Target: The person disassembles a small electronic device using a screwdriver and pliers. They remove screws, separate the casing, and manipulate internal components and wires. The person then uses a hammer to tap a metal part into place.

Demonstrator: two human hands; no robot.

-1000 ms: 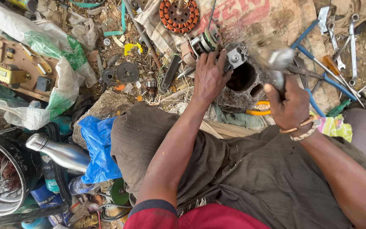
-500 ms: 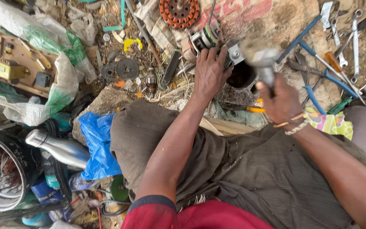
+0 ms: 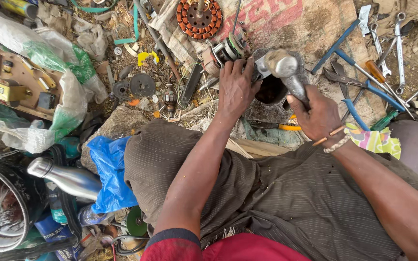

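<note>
Right hand closed around one hammer, head raised over the dark motor housing. Left hand flat on the housing's rim, fingers spread. Beyond: one copper-wound stator; blue-handled pliers to the right.

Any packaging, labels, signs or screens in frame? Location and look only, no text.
Sack: spread on the ground under the motor parts, top centre; tan cloth with faded red print.
Plastic bag: left, clear and green, crumpled, holding a brown board with a yellow block.
Blue bag: beside the left knee, crumpled.
Blue packet: bottom left, flat, white print, partly hidden.
Steel bottle: lower left, lying down, no label visible.
No screens or signs.
</note>
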